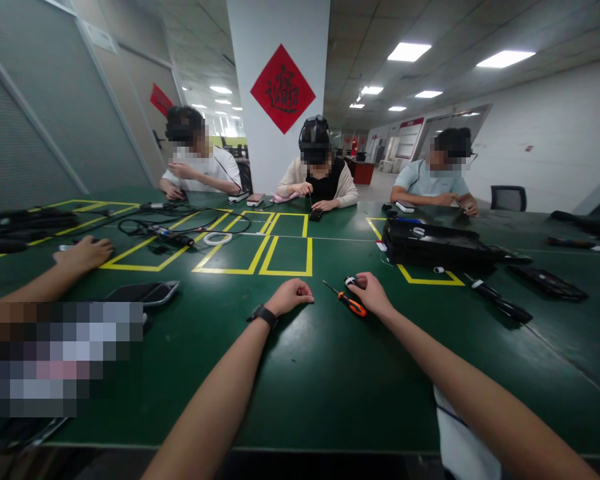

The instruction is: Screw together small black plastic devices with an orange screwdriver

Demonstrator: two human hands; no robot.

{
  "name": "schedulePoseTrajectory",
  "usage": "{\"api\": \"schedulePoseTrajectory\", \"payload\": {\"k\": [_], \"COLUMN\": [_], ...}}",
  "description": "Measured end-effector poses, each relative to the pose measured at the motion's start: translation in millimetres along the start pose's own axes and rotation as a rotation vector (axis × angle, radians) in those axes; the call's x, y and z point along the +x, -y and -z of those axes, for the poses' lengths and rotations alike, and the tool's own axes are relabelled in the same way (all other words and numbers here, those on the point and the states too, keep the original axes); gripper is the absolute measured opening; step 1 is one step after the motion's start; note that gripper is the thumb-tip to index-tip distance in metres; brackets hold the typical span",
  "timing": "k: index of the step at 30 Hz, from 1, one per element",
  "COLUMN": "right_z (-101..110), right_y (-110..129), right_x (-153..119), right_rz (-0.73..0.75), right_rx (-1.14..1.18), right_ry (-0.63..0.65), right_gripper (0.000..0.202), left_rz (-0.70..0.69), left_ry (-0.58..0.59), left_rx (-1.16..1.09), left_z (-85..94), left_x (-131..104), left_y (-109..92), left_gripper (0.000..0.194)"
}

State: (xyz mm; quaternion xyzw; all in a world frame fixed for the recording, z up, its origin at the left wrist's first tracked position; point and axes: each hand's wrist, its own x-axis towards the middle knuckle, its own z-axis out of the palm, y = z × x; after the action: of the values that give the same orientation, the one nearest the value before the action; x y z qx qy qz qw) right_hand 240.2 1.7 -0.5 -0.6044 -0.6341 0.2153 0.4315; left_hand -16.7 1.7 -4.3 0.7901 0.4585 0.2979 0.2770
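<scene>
My left hand [290, 297] rests on the green table with its fingers curled in and a dark band around the wrist. Whether anything is inside those fingers is hidden. To its right, my right hand [373, 293] has its thumb and fingers closed around a small black-and-white object [351, 282], whose kind I cannot make out. Between the two hands lies an orange-and-black screwdriver [353, 304], its metal shaft pointing away to the left. Its handle end is close beside my right hand.
Yellow tape outlines [286, 274] mark the green table [330, 393]. A black case [430, 243] and dark tools lie right. Cables [145, 227], a white ring of cable [217, 239] and a neighbour's hand [87, 255] are left. Three people with headsets sit opposite.
</scene>
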Motion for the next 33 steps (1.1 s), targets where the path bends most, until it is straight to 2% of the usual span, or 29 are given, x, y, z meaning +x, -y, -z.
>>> {"api": "schedulePoseTrajectory", "payload": {"k": [2, 4, 7, 10, 14, 16, 18, 21, 24, 26, 28, 30, 33], "right_z": [6.2, 20.8, 64.2, 129.1, 210.1, 233.7, 245.3, 248.7, 242.2, 230.3, 208.4, 175.6, 113.6], "right_y": [0.8, -3.3, -27.4, -71.0, -128.8, -146.9, -156.5, -158.1, -143.9, -121.5, -86.6, -41.7, 28.1], "right_x": [-1.3, -2.2, -3.2, -10.3, -32.5, -42.9, -48.9, -48.7, -39.6, -30.8, -23.2, -21.1, -31.3], "right_rz": [0.106, 0.147, 0.093, -0.056, -0.172, -0.137, -0.069, 0.027, 0.09, 0.134, 0.201, 0.316, 0.488], "right_rx": [-0.164, -0.31, -0.451, -0.608, -0.909, -1.017, -1.075, -1.101, -1.085, -1.024, -0.905, -0.722, -0.454], "right_ry": [0.085, 0.109, 0.067, -0.077, -0.402, -0.47, -0.491, -0.51, -0.584, -0.675, -0.677, -0.48, -0.078], "right_gripper": [0.027, 0.023, 0.025, 0.031, 0.041, 0.038, 0.033, 0.029, 0.03, 0.033, 0.035, 0.027, 0.018], "left_rz": [-0.014, -0.043, -0.104, -0.181, -0.217, -0.203, -0.184, -0.147, -0.148, -0.188, -0.207, -0.157, -0.034], "left_ry": [-0.028, -0.043, -0.041, -0.023, -0.031, -0.053, -0.077, -0.124, -0.192, -0.227, -0.248, -0.251, -0.215], "left_rx": [0.06, 0.129, 0.221, 0.295, 0.39, 0.416, 0.396, 0.307, 0.216, 0.127, -0.016, -0.236, -0.701], "left_z": [-1.3, -1.9, -1.0, 0.0, -4.3, -9.1, -13.7, -17.1, -16.7, -17.5, -21.0, -27.3, -38.0], "left_x": [-1.6, -3.0, -4.1, -3.6, -1.4, -0.7, -1.0, -3.2, -5.2, -5.1, -3.4, -0.8, 2.4], "left_y": [-2.3, -4.6, -8.3, -12.0, -17.0, -20.0, -23.3, -28.8, -34.4, -38.5, -43.7, -50.2, -60.4], "left_gripper": [0.029, 0.026, 0.024, 0.021, 0.016, 0.015, 0.015, 0.015, 0.018, 0.023, 0.02, 0.019, 0.025]}}
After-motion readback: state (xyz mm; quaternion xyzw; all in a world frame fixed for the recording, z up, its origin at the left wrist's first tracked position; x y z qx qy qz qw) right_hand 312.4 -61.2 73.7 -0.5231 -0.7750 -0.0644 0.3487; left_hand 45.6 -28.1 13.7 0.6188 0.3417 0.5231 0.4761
